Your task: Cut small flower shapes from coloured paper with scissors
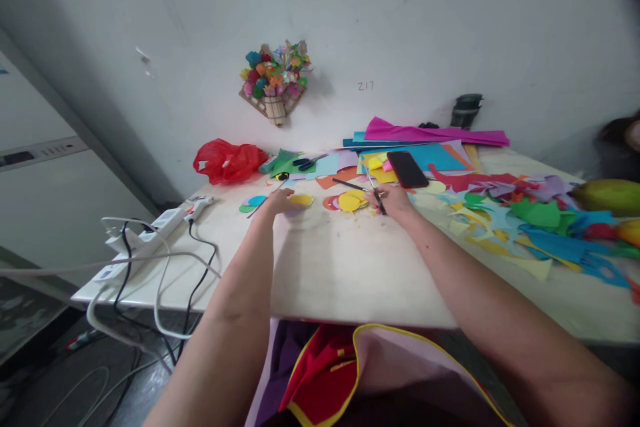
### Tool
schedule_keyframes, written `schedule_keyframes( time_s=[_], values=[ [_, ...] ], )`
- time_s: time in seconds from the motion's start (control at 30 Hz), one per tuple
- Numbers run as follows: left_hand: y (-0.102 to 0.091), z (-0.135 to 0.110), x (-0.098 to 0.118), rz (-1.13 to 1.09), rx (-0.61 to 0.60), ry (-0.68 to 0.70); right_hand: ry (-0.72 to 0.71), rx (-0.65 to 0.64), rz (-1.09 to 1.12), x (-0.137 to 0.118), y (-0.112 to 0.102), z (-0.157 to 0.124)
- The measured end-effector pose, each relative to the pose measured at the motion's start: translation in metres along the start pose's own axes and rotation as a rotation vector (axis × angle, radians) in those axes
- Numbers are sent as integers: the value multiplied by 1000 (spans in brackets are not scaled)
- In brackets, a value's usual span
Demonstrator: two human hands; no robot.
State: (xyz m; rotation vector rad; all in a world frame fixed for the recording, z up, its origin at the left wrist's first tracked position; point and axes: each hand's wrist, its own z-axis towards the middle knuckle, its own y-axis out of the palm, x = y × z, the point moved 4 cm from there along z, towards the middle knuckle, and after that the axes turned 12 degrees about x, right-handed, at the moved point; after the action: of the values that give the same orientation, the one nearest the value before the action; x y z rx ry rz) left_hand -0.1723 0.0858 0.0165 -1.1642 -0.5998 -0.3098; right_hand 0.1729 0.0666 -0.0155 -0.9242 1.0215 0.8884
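Note:
At the table's middle, my left hand (pixel 281 201) has its fingers closed at the edge of a yellow paper circle (pixel 301 200), which has a purple piece under it. Blue and green paper circles (pixel 257 201) lie just left of that hand, beside a thin dark stick (pixel 259 207). My right hand (pixel 394 201) is closed around slim scissors (pixel 379 201) with a dark handle, the silvery end pointing away from me. Between my hands is a pile of yellow paper cutouts (pixel 353 200), with orange-red circles (pixel 330 203) at its left. A black pen (pixel 349 183) lies behind the pile.
Coloured paper scraps (pixel 500 220) cover the right side. A phone (pixel 407 169), black-handled scissors (pixel 310 162), paper sheets (pixel 435 158) and a red plastic bag (pixel 227 160) lie along the back. Power strips (pixel 145 243) with trailing cables occupy the left edge. A paper flower bouquet (pixel 275 83) hangs on the wall.

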Motion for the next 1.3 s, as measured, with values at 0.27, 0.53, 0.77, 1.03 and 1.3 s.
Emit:
schedule_keyframes(
  time_s=[0.27, 0.53, 0.77, 1.03, 1.3],
  values=[
    [-9, -11, 30, 221, -259, 204, 65, -28, 41, -4, 0, -5],
    [-10, -23, 44, 309, -160, 277, 29, -33, 35, -4, -1, -5],
    [-10, -12, 25, 325, -58, 309, 44, -34, 54, -2, -1, -5],
    [-17, 4, 8, 60, -63, 259, 52, -33, 20, -4, 0, -6],
    [-18, 3, 3, -98, -8, 116, 55, -42, 10, 1, 1, -3]
  ],
)
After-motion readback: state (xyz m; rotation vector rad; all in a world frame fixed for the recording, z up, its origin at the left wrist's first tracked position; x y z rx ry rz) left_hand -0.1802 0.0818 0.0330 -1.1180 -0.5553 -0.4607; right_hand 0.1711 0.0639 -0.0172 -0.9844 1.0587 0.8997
